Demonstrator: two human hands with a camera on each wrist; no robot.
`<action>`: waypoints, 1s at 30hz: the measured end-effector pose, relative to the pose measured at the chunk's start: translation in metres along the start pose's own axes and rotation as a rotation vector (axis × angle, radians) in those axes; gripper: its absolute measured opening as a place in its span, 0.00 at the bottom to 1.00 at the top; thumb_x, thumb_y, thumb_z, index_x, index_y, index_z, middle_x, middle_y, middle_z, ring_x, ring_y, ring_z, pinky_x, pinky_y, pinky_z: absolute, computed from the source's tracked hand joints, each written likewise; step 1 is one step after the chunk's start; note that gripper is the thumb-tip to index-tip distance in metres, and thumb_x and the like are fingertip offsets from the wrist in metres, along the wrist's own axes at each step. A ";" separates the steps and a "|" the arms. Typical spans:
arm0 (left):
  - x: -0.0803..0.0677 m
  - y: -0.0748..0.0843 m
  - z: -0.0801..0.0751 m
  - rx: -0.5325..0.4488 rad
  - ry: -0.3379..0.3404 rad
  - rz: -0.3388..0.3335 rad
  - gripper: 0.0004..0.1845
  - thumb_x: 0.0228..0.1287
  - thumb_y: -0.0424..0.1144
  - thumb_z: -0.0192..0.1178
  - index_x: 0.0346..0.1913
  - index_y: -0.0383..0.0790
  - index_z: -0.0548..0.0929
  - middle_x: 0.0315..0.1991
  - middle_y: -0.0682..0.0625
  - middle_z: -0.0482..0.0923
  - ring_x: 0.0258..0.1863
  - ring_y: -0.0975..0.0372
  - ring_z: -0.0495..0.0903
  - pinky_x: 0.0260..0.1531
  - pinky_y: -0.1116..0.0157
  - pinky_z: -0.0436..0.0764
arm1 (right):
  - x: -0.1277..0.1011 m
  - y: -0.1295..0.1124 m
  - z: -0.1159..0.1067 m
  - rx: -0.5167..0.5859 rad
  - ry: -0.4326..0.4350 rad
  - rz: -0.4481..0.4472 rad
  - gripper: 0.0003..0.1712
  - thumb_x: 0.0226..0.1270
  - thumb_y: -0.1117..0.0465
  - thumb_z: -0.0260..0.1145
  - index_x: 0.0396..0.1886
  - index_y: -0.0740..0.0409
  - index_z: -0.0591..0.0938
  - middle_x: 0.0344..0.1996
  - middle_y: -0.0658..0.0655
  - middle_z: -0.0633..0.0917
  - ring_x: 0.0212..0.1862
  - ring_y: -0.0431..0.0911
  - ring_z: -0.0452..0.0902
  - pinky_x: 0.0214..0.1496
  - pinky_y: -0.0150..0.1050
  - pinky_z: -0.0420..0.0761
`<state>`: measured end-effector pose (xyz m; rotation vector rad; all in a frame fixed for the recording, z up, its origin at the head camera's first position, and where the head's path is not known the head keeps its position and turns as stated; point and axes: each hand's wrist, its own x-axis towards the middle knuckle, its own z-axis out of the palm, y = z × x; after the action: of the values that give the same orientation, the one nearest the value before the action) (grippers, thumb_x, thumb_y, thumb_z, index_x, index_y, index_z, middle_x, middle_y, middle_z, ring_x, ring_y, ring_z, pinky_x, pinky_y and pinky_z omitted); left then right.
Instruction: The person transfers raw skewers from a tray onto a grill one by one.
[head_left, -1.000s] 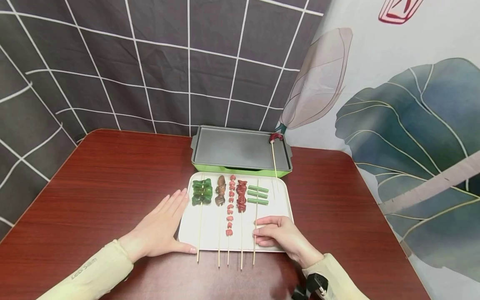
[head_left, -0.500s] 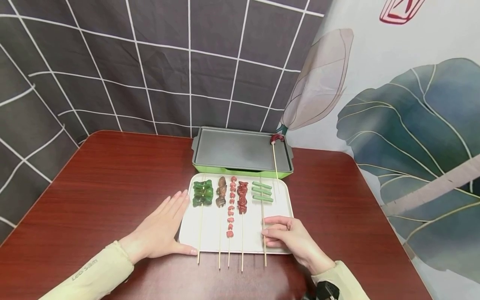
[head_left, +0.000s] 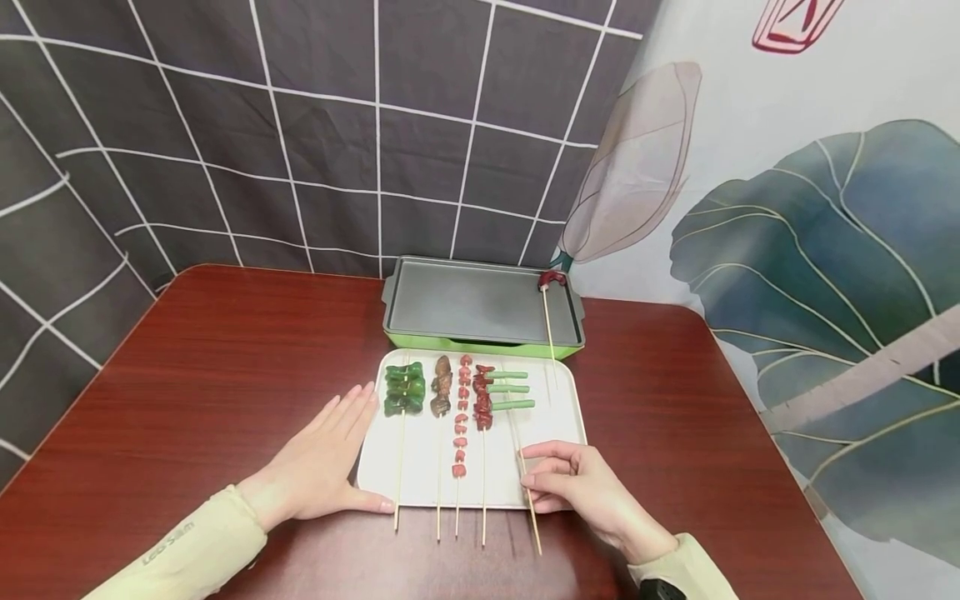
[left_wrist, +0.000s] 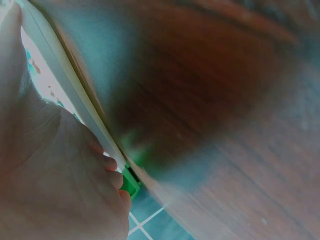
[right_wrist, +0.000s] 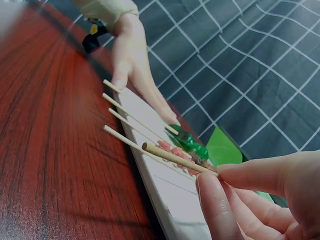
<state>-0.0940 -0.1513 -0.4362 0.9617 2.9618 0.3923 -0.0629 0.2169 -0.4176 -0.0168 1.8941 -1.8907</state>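
Skewer tray, green-bean stick in hand

On the dark red wooden table point(head_left: 195, 367) we list: grey griddle pan with green base point(head_left: 480, 304), far; white rectangular tray point(head_left: 558, 417) of skewers, steadied by our flat left hand point(head_left: 322, 462); green-bean bamboo skewer point(head_left: 517, 433), lying slantwise on the tray's right part, pinched by our right hand point(head_left: 581, 483). We judge the lift is beginning; next needs a level carry to the griddle.

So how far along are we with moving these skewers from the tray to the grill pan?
Done: one skewer already lies on the grill pan. In hand: the right hand pinches the stick of the green bean skewer, which lies slanted on the white tray. The left hand rests flat against the tray's edge. Left: four more skewers lie on the tray.
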 end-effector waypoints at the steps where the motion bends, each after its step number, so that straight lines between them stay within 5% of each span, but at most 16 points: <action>1: 0.000 0.000 0.000 0.001 0.001 0.000 0.73 0.47 0.86 0.52 0.75 0.21 0.58 0.77 0.29 0.52 0.77 0.41 0.52 0.75 0.46 0.54 | 0.000 0.000 0.001 -0.012 -0.007 -0.008 0.26 0.64 0.72 0.69 0.60 0.79 0.74 0.31 0.56 0.86 0.31 0.42 0.83 0.36 0.38 0.88; 11: -0.001 0.000 0.000 -0.002 -0.005 -0.006 0.73 0.47 0.86 0.52 0.75 0.21 0.58 0.77 0.29 0.52 0.77 0.41 0.52 0.75 0.47 0.53 | -0.001 -0.012 0.008 -0.078 -0.054 -0.056 0.25 0.65 0.72 0.67 0.60 0.80 0.74 0.32 0.58 0.85 0.31 0.43 0.84 0.37 0.40 0.88; 30: 0.000 0.000 -0.001 0.008 -0.002 -0.003 0.73 0.48 0.86 0.52 0.76 0.21 0.57 0.77 0.30 0.51 0.77 0.42 0.52 0.75 0.47 0.53 | 0.018 -0.058 -0.005 -0.216 0.075 -0.197 0.25 0.65 0.72 0.69 0.60 0.78 0.76 0.35 0.68 0.86 0.34 0.47 0.86 0.42 0.46 0.88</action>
<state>-0.0936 -0.1515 -0.4356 0.9582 2.9648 0.3803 -0.0983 0.2128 -0.3681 -0.2104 2.2115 -1.8214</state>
